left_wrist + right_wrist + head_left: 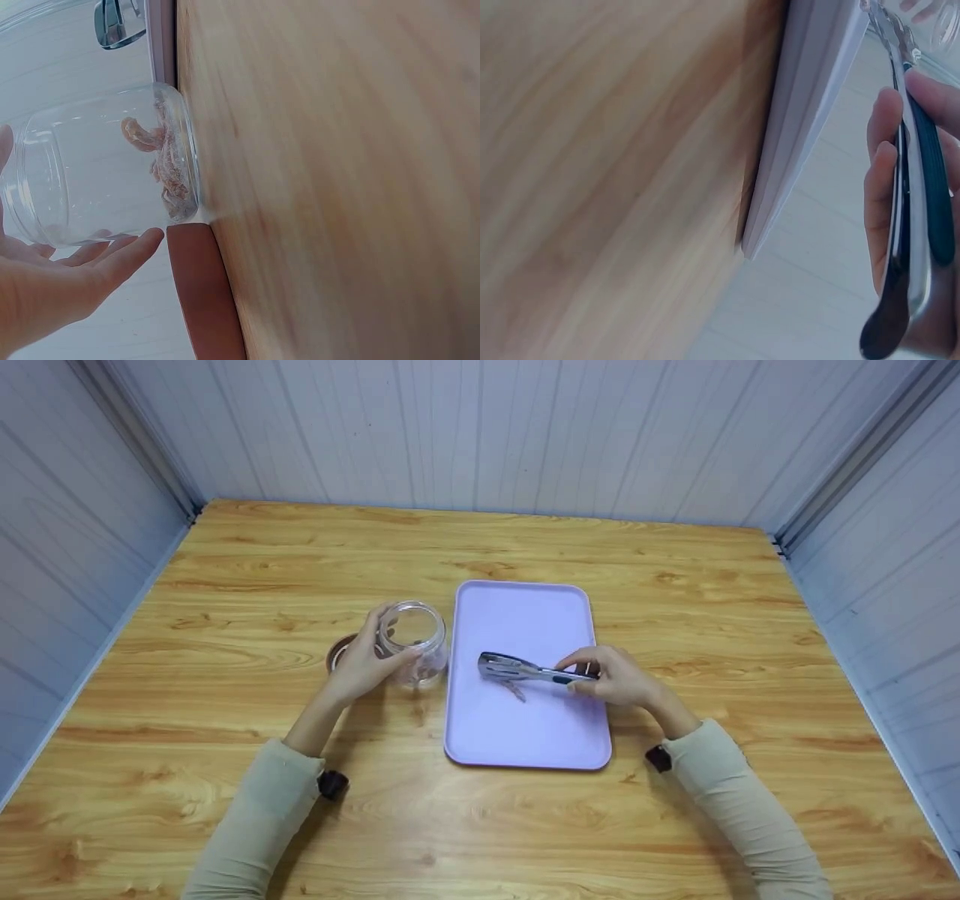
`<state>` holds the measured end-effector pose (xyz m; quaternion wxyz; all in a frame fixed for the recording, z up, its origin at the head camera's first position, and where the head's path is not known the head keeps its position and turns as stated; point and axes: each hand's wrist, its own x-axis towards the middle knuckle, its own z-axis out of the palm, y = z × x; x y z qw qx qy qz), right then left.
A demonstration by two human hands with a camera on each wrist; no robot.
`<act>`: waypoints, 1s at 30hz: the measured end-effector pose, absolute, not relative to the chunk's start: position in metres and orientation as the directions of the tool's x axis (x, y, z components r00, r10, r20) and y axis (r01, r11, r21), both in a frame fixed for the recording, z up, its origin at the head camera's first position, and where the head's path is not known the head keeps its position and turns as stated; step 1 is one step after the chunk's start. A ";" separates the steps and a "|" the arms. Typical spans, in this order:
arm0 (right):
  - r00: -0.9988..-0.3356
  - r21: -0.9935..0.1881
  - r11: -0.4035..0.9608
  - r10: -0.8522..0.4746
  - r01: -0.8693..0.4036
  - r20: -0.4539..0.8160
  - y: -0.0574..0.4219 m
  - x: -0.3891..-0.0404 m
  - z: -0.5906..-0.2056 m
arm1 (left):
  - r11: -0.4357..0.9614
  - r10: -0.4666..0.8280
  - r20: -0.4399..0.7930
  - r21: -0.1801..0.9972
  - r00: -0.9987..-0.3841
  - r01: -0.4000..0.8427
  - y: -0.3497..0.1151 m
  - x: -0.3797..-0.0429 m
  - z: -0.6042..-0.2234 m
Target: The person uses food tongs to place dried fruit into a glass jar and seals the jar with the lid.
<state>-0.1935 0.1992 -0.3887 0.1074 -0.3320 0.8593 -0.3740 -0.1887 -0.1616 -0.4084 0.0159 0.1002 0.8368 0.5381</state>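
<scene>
My left hand grips a clear glass jar, thumb on the near side and fingers round the far side. The jar stands upright with its mouth uncovered; several brownish, wrinkled food pieces lie at its bottom in the left wrist view. My right hand holds metal tongs with dark green grips, thumb on one arm and fingers on the other. The tong heads are low over a lilac tray. A thin brownish food piece shows beneath them; whether they pinch it is unclear.
A brown lid lies on the wooden table beside the jar, partly behind my left hand. The tray's raised rim stands just right of the jar. White panel walls enclose the table at the back and sides.
</scene>
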 end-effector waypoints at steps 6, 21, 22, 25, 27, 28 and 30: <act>-0.760 -0.727 0.493 -0.647 -0.478 0.061 0.200 -0.188 -0.370 | 0.376 0.207 0.064 0.916 -0.976 0.139 -0.159 -0.181 -0.395; -0.800 -0.730 0.522 -0.597 -0.440 0.056 0.209 -0.197 -0.342 | 0.394 0.194 0.088 0.905 -0.977 0.160 -0.161 -0.187 -0.405; -0.801 -0.734 0.520 -0.597 -0.437 0.054 0.209 -0.197 -0.340 | 0.395 0.193 0.091 0.904 -0.977 0.162 -0.161 -0.188 -0.407; -0.800 -0.743 0.506 -0.597 -0.439 0.066 0.209 -0.199 -0.334 | 0.395 0.187 0.092 0.905 -0.978 0.161 -0.161 -0.189 -0.408; -0.800 -0.738 0.505 -0.595 -0.447 0.077 0.208 -0.200 -0.330 | 0.395 0.185 0.088 0.905 -0.979 0.156 -0.161 -0.189 -0.408; -0.799 -0.737 0.502 -0.595 -0.453 0.086 0.207 -0.201 -0.328 | 0.396 0.183 0.087 0.905 -0.979 0.154 -0.161 -0.189 -0.408; -0.799 -0.732 0.500 -0.594 -0.463 0.100 0.206 -0.202 -0.324 | 0.392 0.181 0.088 0.907 -0.980 0.154 -0.161 -0.189 -0.408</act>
